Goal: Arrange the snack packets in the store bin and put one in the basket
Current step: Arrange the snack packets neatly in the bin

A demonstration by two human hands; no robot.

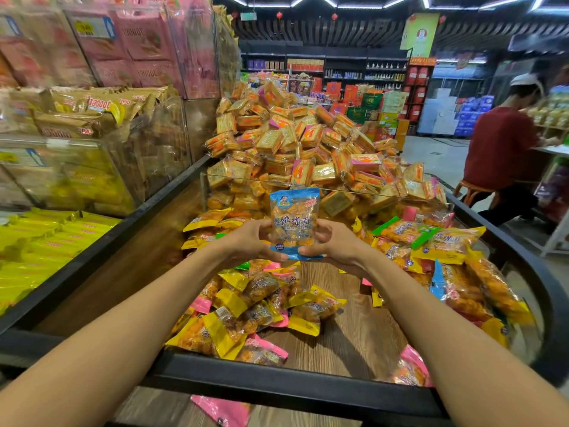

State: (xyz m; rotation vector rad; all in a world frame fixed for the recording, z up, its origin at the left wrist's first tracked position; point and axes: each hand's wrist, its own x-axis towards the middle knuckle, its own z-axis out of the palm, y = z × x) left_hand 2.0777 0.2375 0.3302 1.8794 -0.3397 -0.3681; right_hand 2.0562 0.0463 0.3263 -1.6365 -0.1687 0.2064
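So, left hand [255, 241] and right hand [334, 245] both gripping one blue snack packet [294, 221], upright, lifted above the bin [354, 337], over loose yellow and pink packets [246, 318].

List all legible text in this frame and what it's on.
"馋嘴面": blue-edged packet held upright by left hand and right hand.
"JOOOBI", mirrored: pink packs in the upper clear bin.
Yellow price tags, small print on the held packet, background signs: too blurred to read.
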